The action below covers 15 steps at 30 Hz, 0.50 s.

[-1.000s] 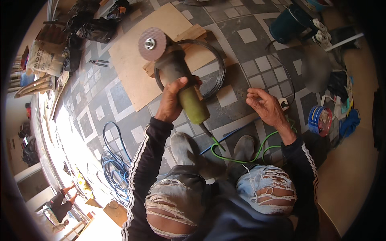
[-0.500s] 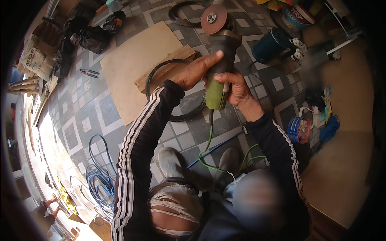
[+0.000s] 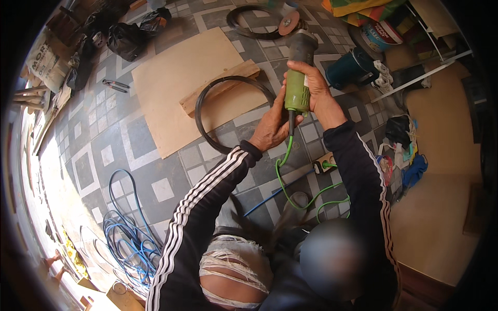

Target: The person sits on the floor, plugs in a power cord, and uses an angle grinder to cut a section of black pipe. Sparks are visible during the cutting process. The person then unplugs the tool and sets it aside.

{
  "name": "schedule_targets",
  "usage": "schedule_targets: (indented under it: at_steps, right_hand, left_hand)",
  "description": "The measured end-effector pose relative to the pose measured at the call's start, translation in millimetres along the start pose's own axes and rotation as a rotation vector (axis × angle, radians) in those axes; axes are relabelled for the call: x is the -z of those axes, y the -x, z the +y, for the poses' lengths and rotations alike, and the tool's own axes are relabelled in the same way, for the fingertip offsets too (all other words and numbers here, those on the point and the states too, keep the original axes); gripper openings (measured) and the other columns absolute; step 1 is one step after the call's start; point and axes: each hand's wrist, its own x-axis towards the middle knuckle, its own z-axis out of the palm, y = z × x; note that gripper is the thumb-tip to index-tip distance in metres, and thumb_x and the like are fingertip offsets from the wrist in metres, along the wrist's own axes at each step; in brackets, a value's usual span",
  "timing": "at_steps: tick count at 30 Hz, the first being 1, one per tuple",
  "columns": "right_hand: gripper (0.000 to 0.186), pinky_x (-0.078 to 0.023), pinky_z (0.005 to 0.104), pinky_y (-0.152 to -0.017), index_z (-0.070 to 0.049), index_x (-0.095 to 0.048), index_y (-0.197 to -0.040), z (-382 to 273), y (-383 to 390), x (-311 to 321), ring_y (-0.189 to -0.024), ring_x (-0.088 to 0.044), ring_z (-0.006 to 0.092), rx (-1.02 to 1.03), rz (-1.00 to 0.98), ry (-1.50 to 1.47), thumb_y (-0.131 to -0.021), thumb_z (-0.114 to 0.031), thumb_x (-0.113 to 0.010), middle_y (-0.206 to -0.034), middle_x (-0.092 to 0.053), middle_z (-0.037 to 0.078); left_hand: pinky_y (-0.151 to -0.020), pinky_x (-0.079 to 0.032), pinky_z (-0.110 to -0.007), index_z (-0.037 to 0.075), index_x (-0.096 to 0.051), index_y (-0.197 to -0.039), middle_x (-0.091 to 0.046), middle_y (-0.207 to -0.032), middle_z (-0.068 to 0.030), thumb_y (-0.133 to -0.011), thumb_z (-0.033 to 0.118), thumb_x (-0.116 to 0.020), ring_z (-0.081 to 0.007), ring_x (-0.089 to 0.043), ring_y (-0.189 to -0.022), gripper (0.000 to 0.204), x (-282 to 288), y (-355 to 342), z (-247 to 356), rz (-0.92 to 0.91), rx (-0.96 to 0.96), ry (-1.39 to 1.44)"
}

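Note:
An angle grinder (image 3: 297, 93) with a green body and dark front points away from me, its reddish-brown disc (image 3: 289, 23) at the far end. My right hand (image 3: 317, 90) is wrapped round the body from the right, thumb across the top. My left hand (image 3: 271, 128) is closed at the rear end, its fingers against the body and behind the cord's dark sleeve; part of that grip is hidden. From there a green power cord (image 3: 282, 173) loops down to the floor. Below the tool, a black coil (image 3: 201, 116) lies partly over a wooden plank (image 3: 220, 85).
A flat tan board (image 3: 161, 103) lies under the plank. Blue cable (image 3: 127, 228) is heaped at left, near pliers (image 3: 115, 86) and black bags (image 3: 124, 44). At right are a dark green bucket (image 3: 348, 70), a socket block (image 3: 326, 163) and a blue cloth (image 3: 415, 170).
My left hand has moved from the grinder's front section back to its rear end by the cord. The grinder has shifted slightly right, its disc now farther off and turned.

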Motion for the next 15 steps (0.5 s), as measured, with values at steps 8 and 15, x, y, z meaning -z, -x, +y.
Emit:
schedule_targets:
  at_steps: [8, 15]
  right_hand:
    - [0.035, -0.06, 0.037, -0.063, -0.003, -0.066, -0.097, 10.3, 4.0, -0.2, -0.065, -0.068, 0.0211, -0.012, -0.007, 0.058, -0.077, -0.026, -0.084, -0.079, -0.066, 0.009]
    - [0.03, -0.062, 0.0354, -0.064, -0.004, -0.068, -0.096, 22.2, -18.8, 10.1, -0.07, -0.07, 0.0201, -0.007, -0.069, 0.193, -0.079, -0.023, -0.083, -0.085, -0.07, 0.008]
  left_hand:
    - [-0.107, -0.049, -0.045, 0.003, -0.006, -0.166, -0.048, -0.149, -0.0355, -0.103, 0.029, -0.066, -0.0481, -0.057, -0.132, 0.091, -11.3, 22.4, -3.2, 0.113, -0.054, -0.03]
    - [-0.105, -0.051, -0.046, 0.005, -0.008, -0.167, -0.049, -0.147, -0.0322, -0.103, 0.027, -0.065, -0.044, -0.059, -0.127, 0.089, 11.9, 49.4, -28.7, -0.009, 0.044, -0.109]
